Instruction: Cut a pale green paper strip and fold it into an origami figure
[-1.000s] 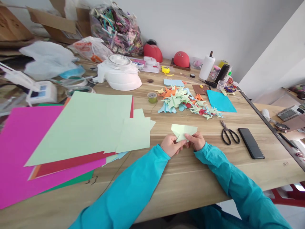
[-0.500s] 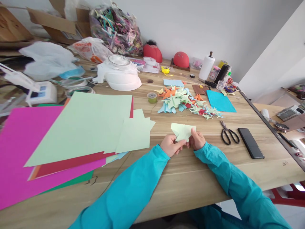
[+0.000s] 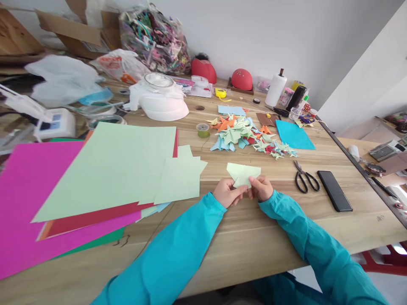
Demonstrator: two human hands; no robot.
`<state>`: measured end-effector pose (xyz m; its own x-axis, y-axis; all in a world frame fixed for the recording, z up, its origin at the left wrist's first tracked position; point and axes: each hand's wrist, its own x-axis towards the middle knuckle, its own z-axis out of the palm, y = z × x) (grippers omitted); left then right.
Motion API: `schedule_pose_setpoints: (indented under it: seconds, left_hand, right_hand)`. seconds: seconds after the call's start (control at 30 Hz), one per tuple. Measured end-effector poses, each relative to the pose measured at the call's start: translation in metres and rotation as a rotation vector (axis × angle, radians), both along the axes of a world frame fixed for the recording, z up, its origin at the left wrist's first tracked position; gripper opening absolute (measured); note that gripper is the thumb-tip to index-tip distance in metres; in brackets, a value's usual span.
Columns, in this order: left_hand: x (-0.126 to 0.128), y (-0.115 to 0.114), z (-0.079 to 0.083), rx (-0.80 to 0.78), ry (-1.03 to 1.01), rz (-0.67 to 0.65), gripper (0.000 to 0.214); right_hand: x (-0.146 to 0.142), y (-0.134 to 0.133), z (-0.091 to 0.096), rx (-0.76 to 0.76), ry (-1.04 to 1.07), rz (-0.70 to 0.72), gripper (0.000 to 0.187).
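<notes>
Paper (image 3: pixel 243 171) is pale green, matte, folded: wide top edge, sides tapering down, slanted flap line lower left. From where I stand, it's over the table (image 3: pixel 241 241), nearer the person than the origami pile (image 3: pixel 233 134). Left hand (image 3: pixel 227 193) and right hand (image 3: pixel 262 188) both have fingers closed, pinching its lower part.

Wood-grain tabletop (image 3: pixel 229 241) is carrying a loose pile of folded paper stars (image 3: pixel 233 134); clock positions are running from this pile, 12 at the wall. Green spool (image 3: pixel 203 131) is standing at 9 o'clock; yellow tape measure (image 3: pixel 220 92) is lying at 11, turquoise sheet (image 3: pixel 295 134) at 3. Black-handled scissors (image 3: pixel 300 171) are lying at 4, smartphone (image 3: pixel 335 190) just beyond, screen dark. Coloured paper stack (image 3: pixel 121 169) is spreading between 8 and 9.
</notes>
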<state>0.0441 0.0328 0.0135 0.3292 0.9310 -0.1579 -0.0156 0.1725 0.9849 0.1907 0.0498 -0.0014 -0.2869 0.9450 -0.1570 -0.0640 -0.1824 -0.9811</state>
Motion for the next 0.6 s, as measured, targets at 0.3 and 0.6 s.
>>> schedule_pose_setpoints:
  seconds: [0.3, 0.6]
  left_hand:
    - [-0.0007, 0.0017, 0.0009, -0.003, 0.022, -0.081, 0.035]
    - [0.0003, -0.0014, 0.0032, -0.051, 0.014, -0.143, 0.034]
  right_hand:
    - [0.0008, -0.007, 0.0081, 0.164, -0.158, 0.124, 0.057]
    - [-0.0009, -0.0087, 0.008, 0.118, -0.019, 0.107, 0.041]
